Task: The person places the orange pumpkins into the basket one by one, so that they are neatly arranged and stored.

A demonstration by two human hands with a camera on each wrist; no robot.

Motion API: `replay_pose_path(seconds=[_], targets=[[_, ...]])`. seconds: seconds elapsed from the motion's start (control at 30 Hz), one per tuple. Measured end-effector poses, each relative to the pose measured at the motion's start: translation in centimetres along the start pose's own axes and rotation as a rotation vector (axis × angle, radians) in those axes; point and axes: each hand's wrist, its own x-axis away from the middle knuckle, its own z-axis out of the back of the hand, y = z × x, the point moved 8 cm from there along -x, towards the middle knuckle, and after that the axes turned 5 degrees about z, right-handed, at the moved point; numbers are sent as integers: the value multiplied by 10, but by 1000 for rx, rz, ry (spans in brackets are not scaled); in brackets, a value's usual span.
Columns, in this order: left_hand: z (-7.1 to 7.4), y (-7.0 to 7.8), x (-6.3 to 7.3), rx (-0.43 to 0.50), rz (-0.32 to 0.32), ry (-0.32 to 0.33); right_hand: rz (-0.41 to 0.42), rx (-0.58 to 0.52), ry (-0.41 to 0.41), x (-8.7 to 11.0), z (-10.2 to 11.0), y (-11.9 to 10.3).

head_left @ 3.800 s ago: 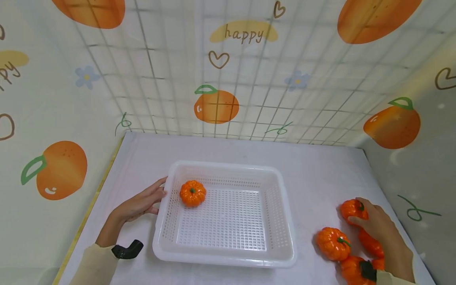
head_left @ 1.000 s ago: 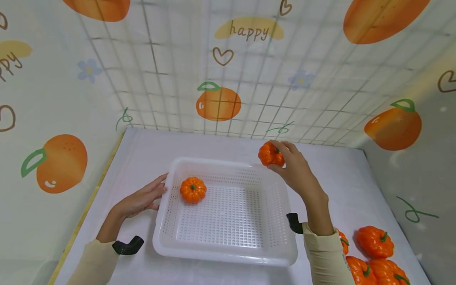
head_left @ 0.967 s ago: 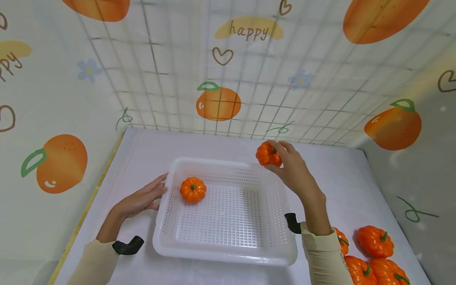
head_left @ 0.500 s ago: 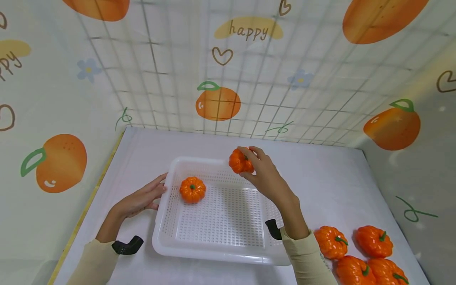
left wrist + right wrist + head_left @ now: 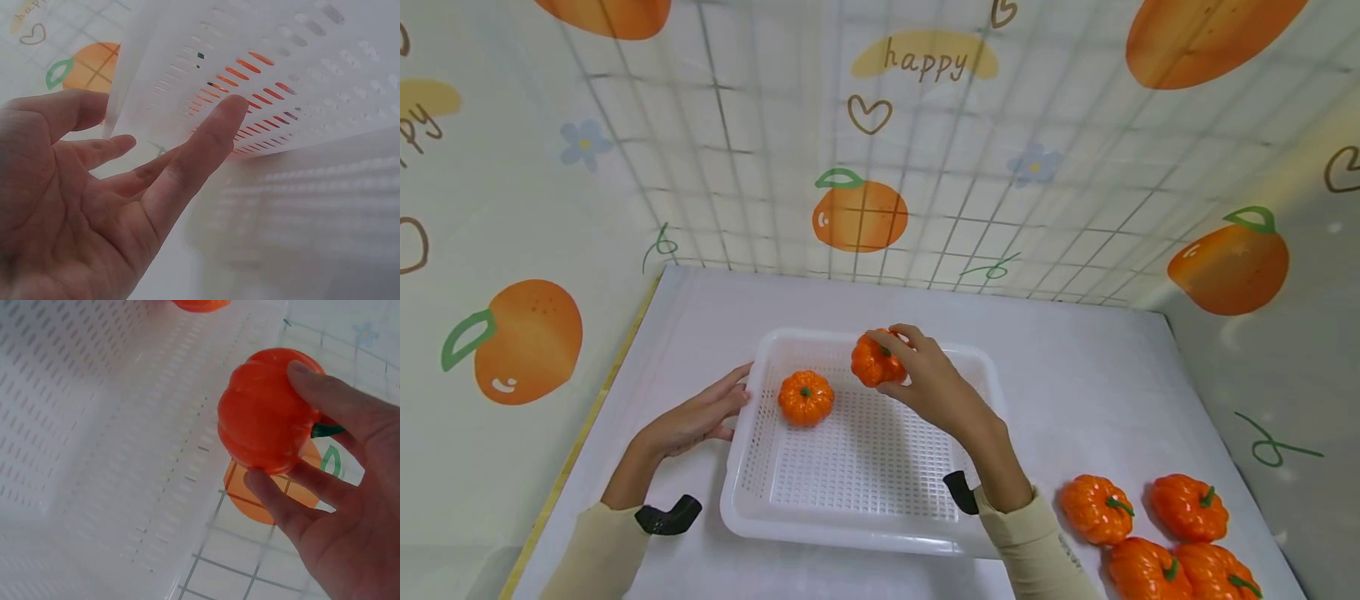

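My right hand [image 5: 936,387] pinches a toy pumpkin [image 5: 870,362] between thumb and fingers, over the far part of a white plastic basket [image 5: 865,541]. In the right wrist view this pumpkin [image 5: 265,415] is glossy orange-red with a green stem toward the palm. A second toy pumpkin [image 5: 806,400] sits stem up in the basket's far left part. My left hand [image 5: 696,423] rests against the basket's left side from outside. The left wrist view shows the thumb and loosely stretched fingers [image 5: 206,131] at its slotted wall, with orange showing through.
Several more pumpkins [image 5: 1187,508] stand close together on the white table [image 5: 1075,375], right of the basket. A patterned wall [image 5: 760,208] with oranges and a grid rises behind the table, and side walls flank it.
My right hand has carried a pumpkin from the group on the right, leftward over the basket's far rim and somewhat lower. The left hand has stayed at the basket's side.
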Motion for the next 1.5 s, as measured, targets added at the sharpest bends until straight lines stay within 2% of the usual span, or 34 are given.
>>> replay_pose_path(seconds=[0.27,0.47,0.6,0.97,1.33,1.5], targets=[[0,2,0,1,0,-3,2,-13,-113,-1,-23,-9],[-1,2,1,14,-4,-13,-51,19,-243,-2,-47,0],[1,1,0,12,3,-7,-61,46,-289,-4,-58,3],[1,0,-1,15,-2,-14,-62,103,-364,-7,-74,5],[2,0,0,6,2,5,-45,139,-371,-7,-75,5],[1,-2,-1,6,14,16,-58,116,-379,-5,-73,4]])
